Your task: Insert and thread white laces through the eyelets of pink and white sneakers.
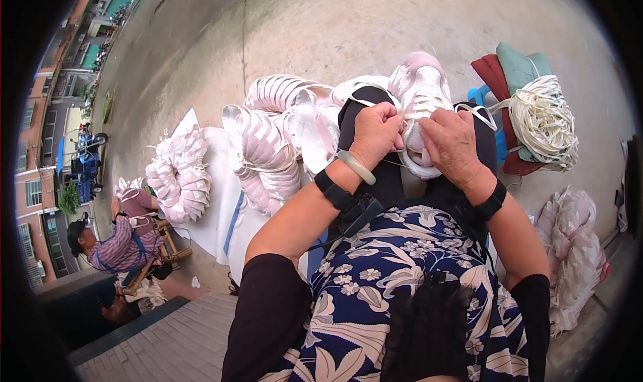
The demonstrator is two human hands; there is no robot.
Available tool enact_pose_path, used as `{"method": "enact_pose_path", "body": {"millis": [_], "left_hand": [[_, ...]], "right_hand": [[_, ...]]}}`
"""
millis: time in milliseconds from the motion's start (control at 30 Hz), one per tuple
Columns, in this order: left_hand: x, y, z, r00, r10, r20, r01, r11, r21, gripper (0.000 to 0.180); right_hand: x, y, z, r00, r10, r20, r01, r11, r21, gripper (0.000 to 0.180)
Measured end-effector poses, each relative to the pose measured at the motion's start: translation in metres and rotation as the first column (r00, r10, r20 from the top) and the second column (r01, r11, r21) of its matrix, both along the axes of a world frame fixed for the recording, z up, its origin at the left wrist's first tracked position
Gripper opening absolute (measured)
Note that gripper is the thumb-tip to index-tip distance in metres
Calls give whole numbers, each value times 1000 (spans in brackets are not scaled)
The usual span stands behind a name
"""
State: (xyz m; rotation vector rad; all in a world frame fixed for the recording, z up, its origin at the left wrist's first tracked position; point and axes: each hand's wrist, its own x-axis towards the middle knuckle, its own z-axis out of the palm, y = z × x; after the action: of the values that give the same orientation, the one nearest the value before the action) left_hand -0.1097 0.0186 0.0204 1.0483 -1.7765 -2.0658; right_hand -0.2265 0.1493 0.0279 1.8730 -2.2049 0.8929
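Head view: left hand [376, 133] and right hand [453, 145] both gripping pink shoe [420, 95]; lace bundle [544, 120] at three o'clock; fingertips hidden.

Soft, even daylight here, bright on the pale concrete ground [375, 27], with no hard shadows and no glare. Centre stays sharp; the fisheye bends the buildings [40, 147] at far left, and a black vignette rings everything.
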Motion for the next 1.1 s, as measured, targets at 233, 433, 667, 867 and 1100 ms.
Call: {"method": "enact_pose_path", "body": {"millis": [233,433,667,867,1100], "left_hand": [[-7,0,-6,998,65,1,-65,995,-82,17],[-9,1,-6,995,98,-28,-100,990,-102,19],[-11,2,-18,993,101,-62,-110,979,-173,18],[-11,-1,-21,992,101,-72,-118,952,-282,18],[-15,-3,-30,995,86,-59,-102,924,-368,19]], "right_hand": [[5,-13,-14,980,-117,163,110,993,50,8],[8,-13,-18,936,-150,317,116,985,126,6],[8,-17,-18,900,-214,381,167,974,152,6],[11,-19,-23,857,-288,428,197,949,246,8],[11,-15,-34,842,-270,467,205,961,186,9]]}}
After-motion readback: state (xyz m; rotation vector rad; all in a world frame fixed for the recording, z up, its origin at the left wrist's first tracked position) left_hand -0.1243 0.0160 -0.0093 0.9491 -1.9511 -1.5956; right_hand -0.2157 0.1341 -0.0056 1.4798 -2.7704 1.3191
